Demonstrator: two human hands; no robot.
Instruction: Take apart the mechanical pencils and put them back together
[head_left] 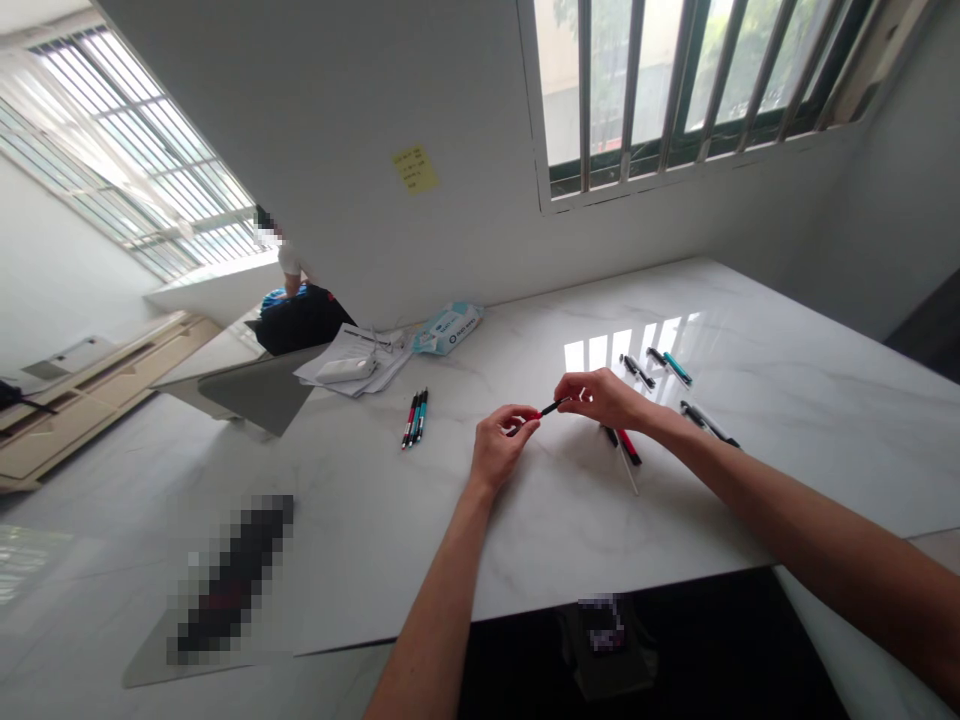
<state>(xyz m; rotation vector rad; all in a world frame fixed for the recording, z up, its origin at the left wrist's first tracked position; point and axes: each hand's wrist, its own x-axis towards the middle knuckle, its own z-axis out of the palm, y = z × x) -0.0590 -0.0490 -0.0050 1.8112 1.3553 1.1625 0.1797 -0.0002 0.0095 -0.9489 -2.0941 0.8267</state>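
Observation:
Just above the marble-patterned table, my left hand is closed in a pinch around a dark pen with a bit of red on it. The fingers of my right hand pinch the other end of this pen, and its tip is hidden by them. Below my right hand lie black and red pen parts and a thin white stick like a refill. To the left of my left hand, several assembled pens in red, teal and black lie side by side.
Farther right lie black and clear pen parts, teal and black ones, and more behind my right forearm. A wipes packet, papers and a black bag are at the back. Another person is far left.

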